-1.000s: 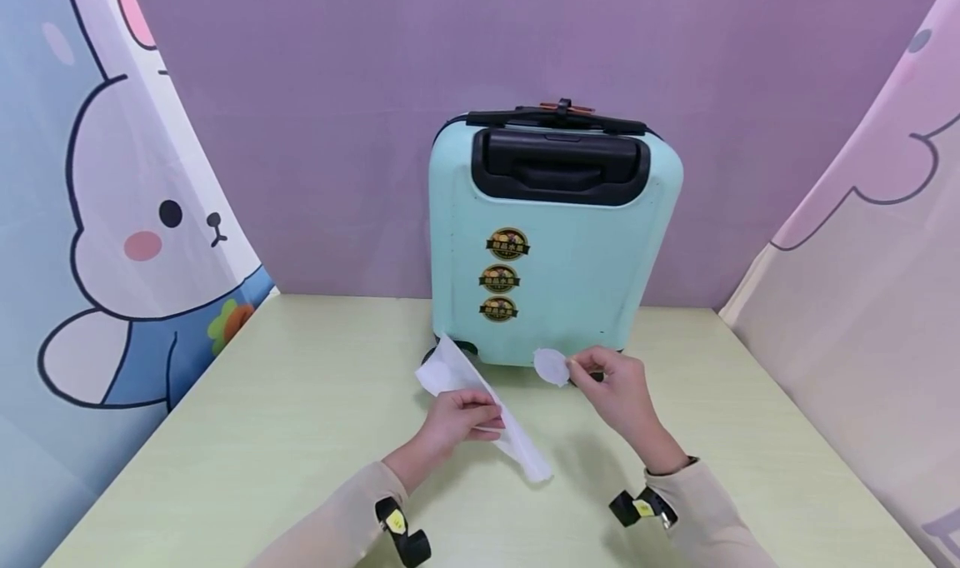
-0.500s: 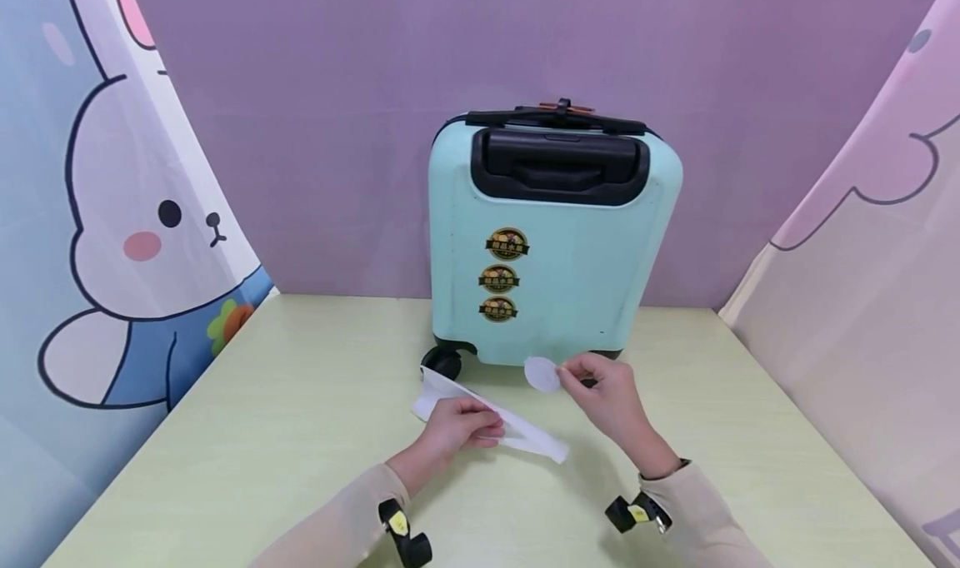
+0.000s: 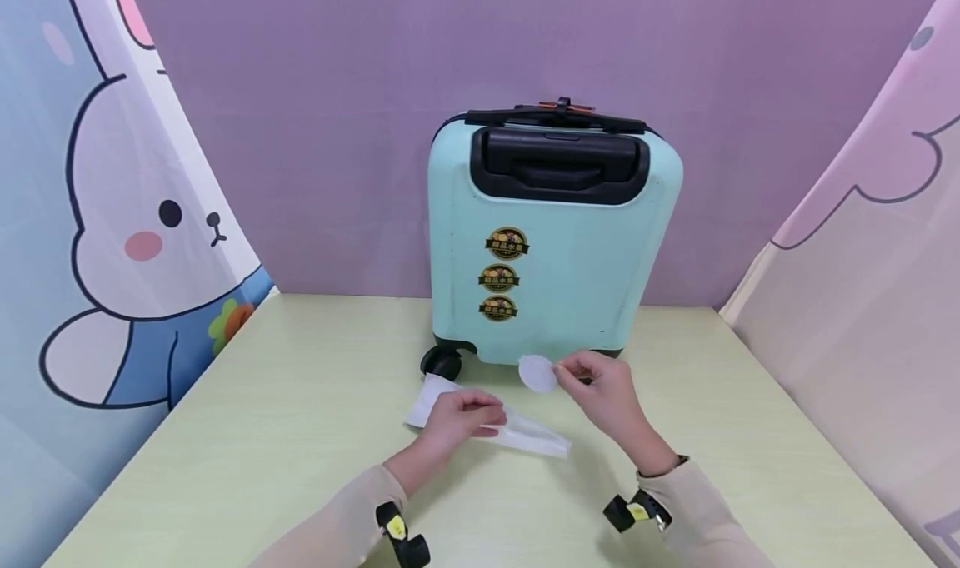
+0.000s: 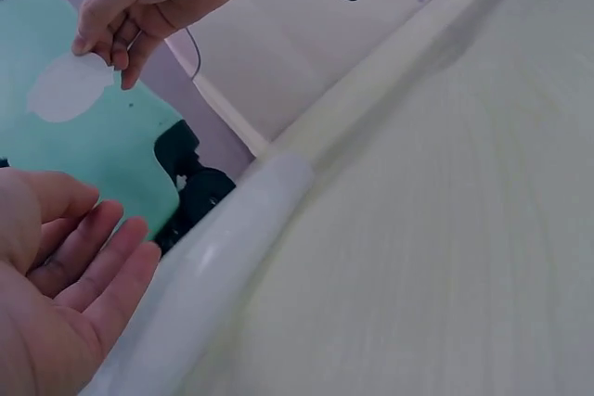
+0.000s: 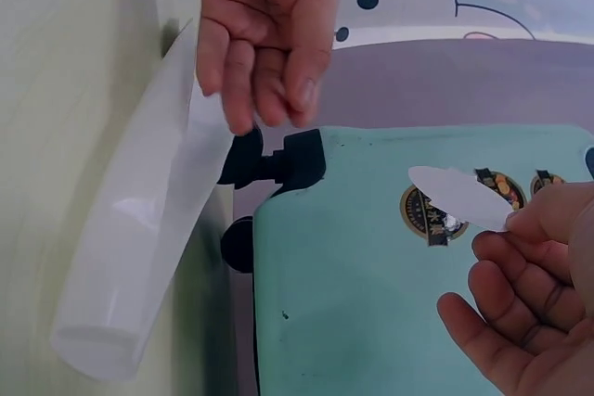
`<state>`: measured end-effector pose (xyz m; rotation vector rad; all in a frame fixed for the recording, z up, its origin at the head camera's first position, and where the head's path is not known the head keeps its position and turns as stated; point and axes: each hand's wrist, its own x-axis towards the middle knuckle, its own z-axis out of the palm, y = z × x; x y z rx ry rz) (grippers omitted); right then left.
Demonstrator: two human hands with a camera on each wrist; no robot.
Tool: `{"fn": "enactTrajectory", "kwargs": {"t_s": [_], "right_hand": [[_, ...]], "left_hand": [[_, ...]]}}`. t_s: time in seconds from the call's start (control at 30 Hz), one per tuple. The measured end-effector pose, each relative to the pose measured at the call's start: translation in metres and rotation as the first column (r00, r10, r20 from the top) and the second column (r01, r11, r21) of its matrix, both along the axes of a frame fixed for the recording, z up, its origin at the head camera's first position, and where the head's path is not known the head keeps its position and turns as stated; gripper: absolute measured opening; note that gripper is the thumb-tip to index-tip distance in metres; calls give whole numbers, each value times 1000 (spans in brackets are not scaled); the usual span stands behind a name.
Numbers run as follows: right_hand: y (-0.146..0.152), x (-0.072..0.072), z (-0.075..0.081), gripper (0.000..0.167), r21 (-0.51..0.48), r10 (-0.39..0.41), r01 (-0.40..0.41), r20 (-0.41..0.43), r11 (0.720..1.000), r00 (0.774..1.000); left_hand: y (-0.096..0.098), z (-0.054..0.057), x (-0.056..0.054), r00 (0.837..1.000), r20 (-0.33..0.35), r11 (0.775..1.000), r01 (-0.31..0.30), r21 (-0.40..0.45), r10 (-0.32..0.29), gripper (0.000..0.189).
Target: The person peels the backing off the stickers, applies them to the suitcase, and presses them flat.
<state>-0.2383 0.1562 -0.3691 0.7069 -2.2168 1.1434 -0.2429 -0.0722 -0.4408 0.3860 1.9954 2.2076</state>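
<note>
My right hand [image 3: 606, 393] pinches a round sticker [image 3: 537, 374] at its edge between thumb and forefinger, its white back showing. The sticker is held in front of the lower edge of a mint-green suitcase [image 3: 577, 276]. My left hand [image 3: 457, 422] hovers over a curled white sheet of paper [image 3: 536, 441] on the table; in the right wrist view its relaxed fingers hold nothing, and the sheet [image 5: 121, 238] lies apart below them. A column of black-and-gold round stickers [image 3: 498, 278] runs down the left part of the suitcase.
The suitcase stands upright at the back of the pale table [image 3: 247, 451], with a black wheel [image 3: 442, 362] at its lower left. Behind it hangs a purple cloth [image 3: 337, 135]. Printed curtains [image 3: 142, 260] flank the table on both sides.
The white sheet has dropped from my left hand onto the table and turned flatter. My right hand has shifted slightly left with the sticker. The suitcase has not moved.
</note>
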Motion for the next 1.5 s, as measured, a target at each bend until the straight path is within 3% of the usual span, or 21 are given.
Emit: {"fn": "enactTrajectory", "kwargs": {"t_s": [0.1, 0.17, 0.23, 0.33, 0.43, 0.53, 0.63, 0.73, 0.9, 1.03, 1.1, 1.2, 1.33, 1.4, 1.5], "right_hand": [[-2, 1, 4, 9, -25, 8, -7, 25, 1000, 1000], [-3, 2, 7, 9, -45, 17, -15, 41, 999, 999], [-4, 2, 8, 8, -65, 22, -18, 60, 998, 998], [-5, 2, 10, 7, -96, 30, -22, 85, 995, 996], [-6, 1, 12, 6, -129, 34, -19, 115, 992, 993], [-8, 1, 13, 6, -163, 45, -21, 144, 986, 989], [-10, 1, 13, 6, -189, 56, -22, 177, 982, 983], [-12, 1, 12, 7, -220, 71, -22, 221, 975, 973], [-16, 1, 14, 7, -287, 129, -45, 278, 957, 952], [-19, 1, 15, 8, -332, 169, -58, 316, 942, 934], [-20, 1, 15, 9, -353, 189, -65, 332, 933, 924], [-21, 2, 15, 10, -381, 221, -77, 352, 922, 910], [-22, 3, 15, 12, -409, 263, -101, 361, 907, 895], [-22, 3, 14, 12, -426, 286, -116, 361, 897, 888], [-22, 3, 14, 14, -446, 311, -128, 366, 886, 877]], "left_hand": [[-1, 9, -1, 990, -133, 997, -54, -59, 46, 22], [-2, 14, -1, 967, -242, 987, -114, -111, 84, 18], [-4, 19, 0, 930, -348, 974, -175, -142, 116, 13], [-6, 26, 2, 849, -509, 960, -243, -142, 140, 8], [-7, 32, 2, 734, -664, 950, -290, -117, 143, 11], [-7, 36, 0, 580, -804, 928, -357, -109, 129, 17], [-7, 39, -2, 425, -899, 902, -421, -98, 101, 20], [-7, 43, -2, 289, -956, 878, -469, -92, 55, 21], [-6, 49, -3, 95, -995, 857, -510, -80, -36, 17], [-5, 51, -3, -25, -993, 821, -565, -80, -114, 9], [-5, 51, -2, -76, -985, 798, -598, -79, -154, 10], [-5, 51, -2, -140, -969, 773, -631, -71, -203, 15], [-3, 53, -1, -212, -948, 758, -651, -45, -238, 15], [-2, 54, -1, -246, -937, 752, -659, -24, -246, 17], [-2, 55, -1, -276, -926, 746, -666, -9, -258, 21]]}}
